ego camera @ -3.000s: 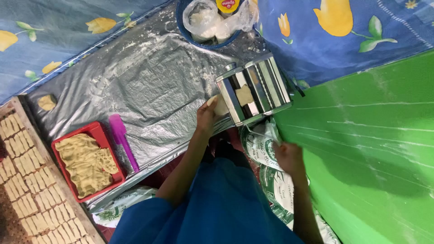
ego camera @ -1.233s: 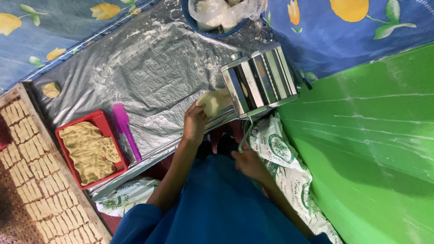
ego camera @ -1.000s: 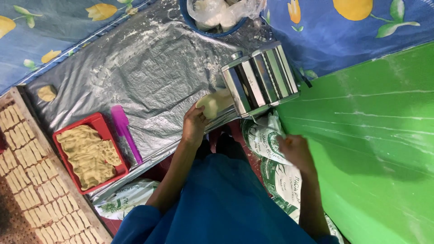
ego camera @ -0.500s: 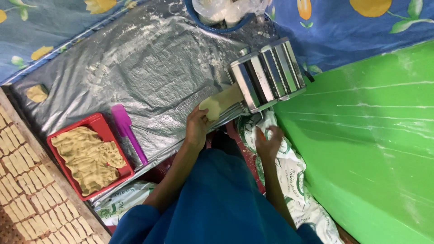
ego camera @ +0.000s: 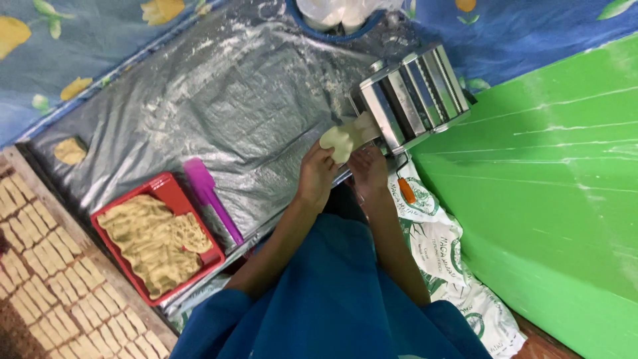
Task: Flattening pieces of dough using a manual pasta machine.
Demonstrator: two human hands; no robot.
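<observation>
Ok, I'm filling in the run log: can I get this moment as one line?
left hand: holds dough sheet | right hand: under dough | dough: at roller machine | nearby: red tray, purple scraper

Left hand (ego camera: 316,174) and right hand (ego camera: 369,169) close together, forearms extended forward, fingers curled.

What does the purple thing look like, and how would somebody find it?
Start at the big sheet of silver foil that covers the work surface, then find the red rectangular plastic tray of pale yellow noodle strands at its lower left edge. Lying right beside that tray's right side is the flat purple plastic scraper, long and narrow. It is the only purple thing there.
</observation>
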